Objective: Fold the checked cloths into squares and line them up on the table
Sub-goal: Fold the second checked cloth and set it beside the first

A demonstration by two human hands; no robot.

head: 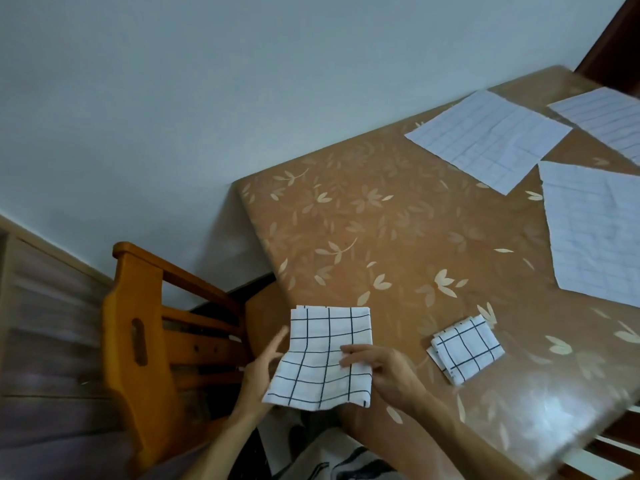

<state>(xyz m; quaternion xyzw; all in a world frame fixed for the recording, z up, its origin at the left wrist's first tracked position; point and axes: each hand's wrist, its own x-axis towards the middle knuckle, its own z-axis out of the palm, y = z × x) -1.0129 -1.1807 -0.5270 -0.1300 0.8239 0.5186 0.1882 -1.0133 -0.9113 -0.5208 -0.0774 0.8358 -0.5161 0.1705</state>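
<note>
The half-folded cloth [325, 355] is at the tabletop's near-left corner, its upper part over the corner and its lower part hanging past the near edge towards the person's lap. It looks like a strip 1 fold short of a square, so it is probably held up to bring its ends together. The right grip [381, 368] is clamped on the cloth's right side, fingers curled on top, likely as the fold's pivot. The left grip [266, 362] is apart, fingers straight along the left edge, apparently steadying the cloth from behind, not pinching it.

Just to the right, near the near edge, 1 folded square [465, 348] lies flat on the tabletop [363, 220], probably the start of the row. Bare surface lies on both sides of it, so the next square could land beside it. Toward the far-right corner, 3 unfolded cloths [485, 140] [606, 112] [595, 230] are spread flat, well apart from both grips and waiting their turn. A wooden chair [145, 323] stands close to the left edge, so leftward room looks tight.
</note>
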